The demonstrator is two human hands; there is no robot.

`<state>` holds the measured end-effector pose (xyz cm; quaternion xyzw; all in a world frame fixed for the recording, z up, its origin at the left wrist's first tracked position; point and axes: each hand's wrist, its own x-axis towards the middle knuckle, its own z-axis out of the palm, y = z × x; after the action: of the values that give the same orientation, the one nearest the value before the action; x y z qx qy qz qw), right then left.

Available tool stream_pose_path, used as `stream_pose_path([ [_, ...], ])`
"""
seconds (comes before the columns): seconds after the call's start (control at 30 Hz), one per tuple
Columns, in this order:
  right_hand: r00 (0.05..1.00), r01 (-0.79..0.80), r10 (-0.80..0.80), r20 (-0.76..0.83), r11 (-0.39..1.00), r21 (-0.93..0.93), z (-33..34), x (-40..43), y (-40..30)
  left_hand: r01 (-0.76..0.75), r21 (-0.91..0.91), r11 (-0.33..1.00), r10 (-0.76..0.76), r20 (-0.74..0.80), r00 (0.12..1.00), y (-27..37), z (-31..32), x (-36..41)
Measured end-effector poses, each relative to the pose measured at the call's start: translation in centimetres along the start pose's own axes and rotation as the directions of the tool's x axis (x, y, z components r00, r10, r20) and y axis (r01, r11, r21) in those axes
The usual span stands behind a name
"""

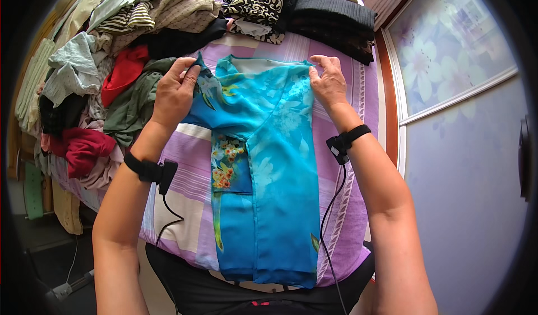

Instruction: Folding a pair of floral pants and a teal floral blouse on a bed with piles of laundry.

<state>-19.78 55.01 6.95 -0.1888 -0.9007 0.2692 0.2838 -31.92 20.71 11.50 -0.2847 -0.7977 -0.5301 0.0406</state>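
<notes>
A turquoise floral blouse (286, 180) of thin fabric lies partly folded before me, its lower hem hanging at the bed's near edge. My left hand (174, 90) pinches a dark blue corner of it at the upper left between thumb and fingers. At the upper right shoulder corner, my right hand (330, 80) has the fabric edge between thumb and index finger. The neckline shows a pale inside between the hands. Through the gap at the left, a flower-printed panel (229, 164) with orange and white blossoms is visible. How the layers underneath lie is hidden.
A purple checked bedspread (180, 151) covers the bed. Loose clothes, among them a red garment (126, 73) and a green one (134, 105), are heaped at the left. Folded dark clothes (332, 17) lie at the far side. A sliding door (458, 147) stands right.
</notes>
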Motion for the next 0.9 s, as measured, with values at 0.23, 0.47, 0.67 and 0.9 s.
stream_pose_path([
  [0.23,0.895,-0.332,0.155,0.418,0.858,0.392,-1.0,-0.6,-0.6,-0.556,0.307,0.772,0.437,0.378,0.816,10.6,4.8,-7.4],
  [0.47,0.669,-0.613,0.347,0.658,0.758,0.223,-2.1,-4.4,-3.6,-0.543,0.298,0.785,0.253,0.646,0.72,9.2,9.3,-15.0],
  [0.67,0.743,-0.493,0.318,0.589,0.855,0.16,-1.3,-3.7,-5.1,-0.506,0.235,0.83,0.281,0.608,0.743,9.1,9.4,-17.1],
  [0.9,0.911,-0.241,0.236,0.339,0.97,-0.027,3.0,-1.0,-5.8,-0.458,0.186,0.869,0.237,0.657,0.716,10.3,8.3,-17.1],
])
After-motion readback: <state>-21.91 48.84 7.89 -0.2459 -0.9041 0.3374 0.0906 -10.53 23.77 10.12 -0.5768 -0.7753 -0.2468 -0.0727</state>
